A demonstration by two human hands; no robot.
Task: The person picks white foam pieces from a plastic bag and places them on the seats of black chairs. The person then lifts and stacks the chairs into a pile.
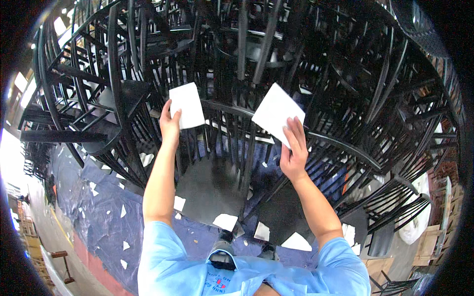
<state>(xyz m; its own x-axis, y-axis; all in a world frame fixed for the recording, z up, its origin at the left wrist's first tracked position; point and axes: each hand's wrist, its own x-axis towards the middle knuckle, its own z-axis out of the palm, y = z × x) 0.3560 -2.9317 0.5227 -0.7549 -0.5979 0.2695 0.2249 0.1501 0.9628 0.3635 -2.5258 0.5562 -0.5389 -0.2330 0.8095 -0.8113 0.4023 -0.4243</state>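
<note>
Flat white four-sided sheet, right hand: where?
Head view, upper half, right of centre: the white sheet is in the right hand, in front of black spindle-back chairs, right of the other white sheet in the left hand.

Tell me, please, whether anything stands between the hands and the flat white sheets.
Nothing visible does: the left hand holds one flat white sheet at its left edge, the right hand a second white sheet at its lower right.

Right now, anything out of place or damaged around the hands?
Yes: irregular white scraps lie scattered over the wrinkled blue floor cover, looking like litter. The white sheets in the left hand and right hand show no clear damage. Chairs are too crowded to judge.
</note>
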